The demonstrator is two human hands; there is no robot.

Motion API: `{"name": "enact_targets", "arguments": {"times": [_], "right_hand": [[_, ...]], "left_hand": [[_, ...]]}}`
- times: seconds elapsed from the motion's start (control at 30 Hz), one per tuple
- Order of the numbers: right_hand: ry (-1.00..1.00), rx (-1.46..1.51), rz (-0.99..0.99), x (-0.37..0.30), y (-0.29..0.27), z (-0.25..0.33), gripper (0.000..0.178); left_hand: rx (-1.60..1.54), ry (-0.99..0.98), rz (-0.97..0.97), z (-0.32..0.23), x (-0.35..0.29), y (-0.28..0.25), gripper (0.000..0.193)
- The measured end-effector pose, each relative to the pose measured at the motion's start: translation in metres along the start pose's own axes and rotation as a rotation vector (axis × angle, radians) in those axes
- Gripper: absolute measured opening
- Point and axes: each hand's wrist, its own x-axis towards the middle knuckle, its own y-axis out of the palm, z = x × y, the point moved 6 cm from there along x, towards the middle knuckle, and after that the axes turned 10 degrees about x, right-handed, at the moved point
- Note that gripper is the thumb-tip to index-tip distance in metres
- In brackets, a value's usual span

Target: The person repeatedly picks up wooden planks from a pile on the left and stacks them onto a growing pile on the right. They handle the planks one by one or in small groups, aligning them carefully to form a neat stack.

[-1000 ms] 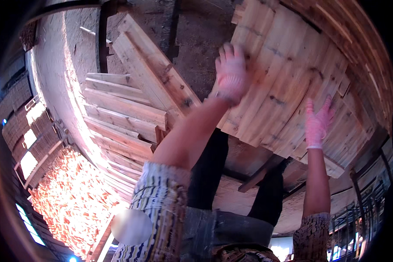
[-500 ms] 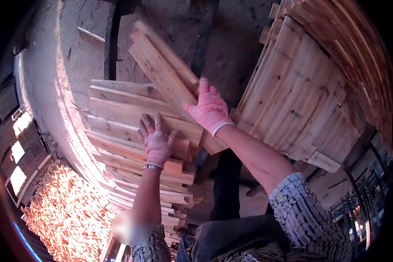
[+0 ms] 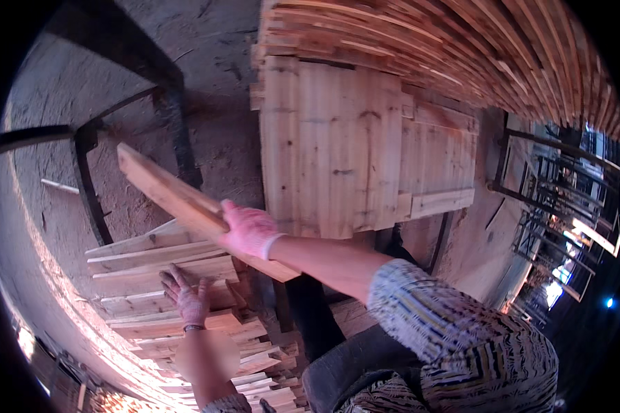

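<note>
Grey floor [image 3: 38, 155]: far left, bright sunlit strip running down it.
Thin stick [image 3: 60, 186]: pale, lying on the floor just beside the frame.
Dark frame [image 3: 84, 168]: bars on the floor, upper left, beyond the board pile.
Wood bits [image 3: 114, 401]: orange heap at the lower edge, overexposed, mostly out of view.
Board pile [image 3: 155, 261]: many planks, lower left, fanned, ends uneven.
Left hand [image 3: 188, 301]: gloved, fingers spread apart, palm down over the pile, looks laid on the planks; grips no plank.
Wristband [image 3: 194, 327]: dark, on the left wrist.
Held board [image 3: 169, 193]: slants from upper left to lower right, between board pile and panel, crossing the pile's upper right corner in view. Slightly blurred; can't tell if one piece or two, or if it touches the pile.
Right hand [image 3: 249, 228]: pink glove, clamped on the held board, right of its middle.
Dark trouser leg [image 3: 311, 313]: below the held board's lower right end.
Plank panel [image 3: 324, 151]: boards laid flat side by side, knots showing, right of the held board and apart from it.
Patterned sleeve [image 3: 420, 310]: on the right arm.
Tall stack [image 3: 427, 45]: layered plank edges, top right, bent by the lens.
Metal racks [image 3: 565, 182]: dark, far right, small detail unclear.
</note>
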Motion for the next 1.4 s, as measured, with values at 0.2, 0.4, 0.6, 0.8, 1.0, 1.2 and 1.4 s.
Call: {"name": "enact_targets", "arguments": {"times": [0.2,0.4,0.6,0.8,1.0,1.2,1.4], "right_hand": [[0.024,0.083,-0.339,-0.142,-0.171,-0.099,0.069],[0.394,-0.126,-0.612,-0.21,-0.256,-0.21,0.065],[0.206,-0.138,-0.697,-0.153,-0.239,-0.284,0.061],[0.204,0.404,-0.41,-0.184,-0.287,-0.302,0.084],[-0.086,0.664,-0.757,-0.224,-0.312,-0.423,0.084],[0.191,0.122,-0.68,-0.165,-0.327,-0.433,0.067],[0.267,-0.051,-0.746,-0.161,-0.331,-0.362,0.104]], "left_hand": [[-0.152,-0.059,-0.161,-0.059,0.024,-0.038,0.088],[-0.526,0.343,-0.154,-0.267,0.002,-0.034,0.084],[-0.824,0.023,0.117,-0.308,0.039,0.025,0.081],[-0.586,-0.085,0.085,-0.3,0.027,0.018,0.064],[-0.649,0.068,0.009,-0.294,0.039,0.044,0.058],[-0.729,0.001,0.046,-0.283,0.052,0.059,0.054],[0.054,0.131,-0.258,-0.321,0.059,0.039,0.078]]}}
